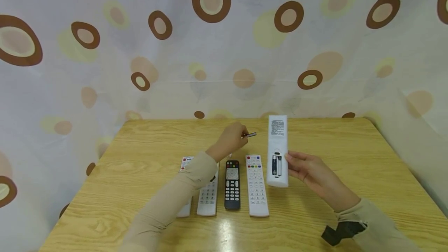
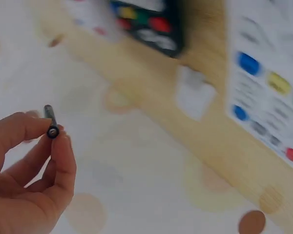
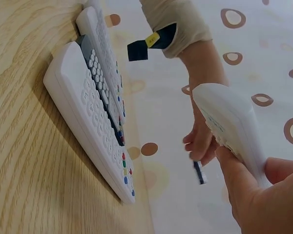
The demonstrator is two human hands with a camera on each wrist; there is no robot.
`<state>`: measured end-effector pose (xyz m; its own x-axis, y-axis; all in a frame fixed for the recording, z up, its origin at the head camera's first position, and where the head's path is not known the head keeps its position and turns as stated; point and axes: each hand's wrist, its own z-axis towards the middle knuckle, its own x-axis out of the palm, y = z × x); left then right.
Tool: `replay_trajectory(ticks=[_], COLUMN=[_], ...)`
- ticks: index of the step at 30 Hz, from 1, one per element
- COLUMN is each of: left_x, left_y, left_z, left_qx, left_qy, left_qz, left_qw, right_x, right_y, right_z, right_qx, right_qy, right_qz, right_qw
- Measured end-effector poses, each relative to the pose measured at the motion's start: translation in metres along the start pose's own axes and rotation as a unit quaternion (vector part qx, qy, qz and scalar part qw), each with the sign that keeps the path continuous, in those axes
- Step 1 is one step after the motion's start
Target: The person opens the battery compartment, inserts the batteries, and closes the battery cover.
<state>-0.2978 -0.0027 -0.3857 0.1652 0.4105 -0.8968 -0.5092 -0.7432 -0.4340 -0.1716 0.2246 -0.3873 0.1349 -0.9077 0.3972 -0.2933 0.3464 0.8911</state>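
Observation:
My right hand [image 1: 311,172] grips a white remote control [image 1: 278,141] upright by its side, its back turned toward me. The battery compartment is uncovered, with a dark battery [image 1: 274,165] in its left half and a paler strip beside it. Over the far part of the table, my left hand [image 1: 231,139] pinches a small battery [image 1: 251,135] between thumb and fingers. In the left wrist view that battery [image 2: 51,119] points one end at the camera. From the right wrist, the held remote [image 3: 229,122] shows its edge, with the left hand and battery behind it.
On the wooden table [image 1: 332,139] lie a black remote [image 1: 232,186], a white remote [image 1: 257,186] to its right, and two white remotes to its left, partly behind my left sleeve. A small white piece [image 2: 195,92] lies beyond the black one. Patterned cloth [image 1: 224,49] hangs behind.

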Motion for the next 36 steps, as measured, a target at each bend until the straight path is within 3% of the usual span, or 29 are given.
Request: replay_trajectory(ticks=[2, 5, 9, 12, 15, 18, 23, 30, 36], left_x=[-0.010, -0.022, -0.029, -0.029, -0.027, -0.023, -0.016, -0.009, -0.005], left_y=[-0.007, -0.019, -0.039, -0.053, -0.066, -0.075, -0.081, -0.081, -0.082], left_z=[-0.010, -0.026, -0.050, -0.067, -0.080, -0.089, -0.096, -0.100, -0.105], left_qx=[0.002, 0.011, 0.061, 0.118, 0.166, 0.190, 0.201, 0.236, 0.240], left_qy=[-0.020, -0.038, -0.041, -0.053, -0.068, -0.068, -0.056, -0.085, -0.079], left_qz=[-0.096, -0.199, -0.237, -0.202, -0.130, -0.060, 0.009, 0.015, 0.067], left_qw=[0.9952, 0.9791, 0.9686, 0.9708, 0.9752, 0.9776, 0.9780, 0.9680, 0.9653], right_x=[0.002, 0.004, 0.005, 0.005, 0.006, 0.008, 0.011, 0.016, 0.016], right_y=[0.001, 0.001, 0.002, 0.001, 0.000, 0.001, 0.003, 0.003, 0.000], right_z=[0.000, 0.001, 0.002, 0.003, 0.003, 0.003, 0.001, 0.000, 0.002], right_qx=[0.000, -0.003, -0.006, -0.009, -0.014, -0.016, -0.015, -0.013, -0.012], right_qy=[0.000, 0.002, 0.011, 0.018, 0.021, 0.022, 0.030, 0.031, 0.028], right_qz=[-0.008, -0.019, -0.017, -0.008, -0.001, -0.002, 0.004, 0.022, 0.011], right_qw=[1.000, 1.000, 1.000, 1.000, 1.000, 1.000, 0.999, 0.999, 0.999])
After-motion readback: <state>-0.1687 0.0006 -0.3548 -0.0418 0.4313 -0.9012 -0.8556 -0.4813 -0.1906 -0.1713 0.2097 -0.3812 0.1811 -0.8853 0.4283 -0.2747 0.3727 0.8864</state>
